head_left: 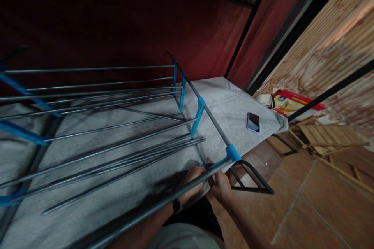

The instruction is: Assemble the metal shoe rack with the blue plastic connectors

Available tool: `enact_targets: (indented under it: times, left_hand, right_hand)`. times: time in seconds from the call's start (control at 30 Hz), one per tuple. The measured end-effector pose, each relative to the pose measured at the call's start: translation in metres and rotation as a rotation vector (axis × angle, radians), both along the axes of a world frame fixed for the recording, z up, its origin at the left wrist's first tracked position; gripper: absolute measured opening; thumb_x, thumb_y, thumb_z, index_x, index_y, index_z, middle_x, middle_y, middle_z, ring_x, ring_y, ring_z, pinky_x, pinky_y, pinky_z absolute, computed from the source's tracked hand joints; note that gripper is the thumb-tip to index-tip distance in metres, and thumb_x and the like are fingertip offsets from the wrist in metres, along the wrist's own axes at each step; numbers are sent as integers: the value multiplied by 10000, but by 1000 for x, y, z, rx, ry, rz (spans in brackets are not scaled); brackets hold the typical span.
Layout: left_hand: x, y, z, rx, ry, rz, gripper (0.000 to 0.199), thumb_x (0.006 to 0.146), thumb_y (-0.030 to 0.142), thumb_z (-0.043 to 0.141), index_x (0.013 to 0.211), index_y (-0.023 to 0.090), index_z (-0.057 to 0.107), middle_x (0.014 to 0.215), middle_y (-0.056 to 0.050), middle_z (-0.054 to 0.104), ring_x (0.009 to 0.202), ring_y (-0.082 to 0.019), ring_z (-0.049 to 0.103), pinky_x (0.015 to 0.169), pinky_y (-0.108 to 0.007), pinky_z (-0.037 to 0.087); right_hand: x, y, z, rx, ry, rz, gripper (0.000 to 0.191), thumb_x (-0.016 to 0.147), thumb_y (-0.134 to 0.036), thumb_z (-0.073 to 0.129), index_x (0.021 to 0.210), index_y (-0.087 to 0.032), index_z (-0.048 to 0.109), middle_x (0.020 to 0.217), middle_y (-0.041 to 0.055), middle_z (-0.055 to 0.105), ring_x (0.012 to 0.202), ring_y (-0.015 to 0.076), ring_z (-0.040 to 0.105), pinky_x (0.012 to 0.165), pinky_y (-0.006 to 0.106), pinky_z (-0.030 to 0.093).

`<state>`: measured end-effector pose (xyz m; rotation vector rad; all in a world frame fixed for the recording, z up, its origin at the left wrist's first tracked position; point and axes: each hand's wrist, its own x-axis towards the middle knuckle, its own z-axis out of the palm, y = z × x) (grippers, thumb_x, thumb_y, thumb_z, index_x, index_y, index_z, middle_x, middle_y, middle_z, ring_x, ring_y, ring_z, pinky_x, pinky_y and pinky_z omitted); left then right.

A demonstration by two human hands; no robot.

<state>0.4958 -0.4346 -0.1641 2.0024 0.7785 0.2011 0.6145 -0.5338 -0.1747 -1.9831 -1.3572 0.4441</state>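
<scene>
A rack frame of grey metal tubes (217, 124) and blue plastic connectors (198, 114) lies on its side in front of me. At its near corner, both my hands are at the lower end of a blue connector (233, 152). My left hand (193, 175), with a dark band on the wrist, is closed there, partly behind the thick front tube (163, 202). My right hand (221, 187) is closed on the connector's end from the other side, fingers bent. The exact spot between the fingertips is hidden. Several loose thin tubes (131, 159) lie inside the frame.
Grey cloth (236, 105) covers the surface beneath the rack. A phone (253, 122) lies on it to the right. Beyond are a red and yellow box (298, 103) and a wooden folding piece (333, 140) above the tiled floor. A black metal frame (254, 179) juts out beside my right hand.
</scene>
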Motion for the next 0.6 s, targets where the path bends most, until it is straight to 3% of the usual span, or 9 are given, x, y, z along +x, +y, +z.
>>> enact_targets:
  times: [0.13,0.27,0.4,0.6]
  left_hand:
    - [0,-2,-13,20,11,12,283,894,201,414,832,188,689,886,-54,727,909,-229,657,841,-311,504]
    - [-4,-5,-21,36,36,26,244,892,220,447,975,196,675,1008,-69,710,988,-237,640,895,-326,497]
    - [-7,-4,-16,32,21,6,261,901,198,423,971,189,674,978,-62,719,961,-215,650,868,-301,499]
    - [-8,-1,-6,55,-22,-24,240,903,213,435,956,197,668,976,-40,718,960,-207,655,868,-290,496]
  right_hand:
    - [-3,-1,-3,26,7,-27,388,766,-97,450,1109,-223,581,939,95,704,1053,284,656,902,406,521]
    - [-2,0,-6,27,45,-54,405,763,-111,455,1119,-208,622,956,108,719,1056,297,659,908,424,528]
    - [6,2,-4,5,154,-22,411,794,-156,498,1177,-205,638,1018,108,730,1071,287,662,927,413,532]
    - [25,3,5,-19,223,149,338,832,-193,527,1133,-201,679,1090,98,724,1017,247,687,947,417,531]
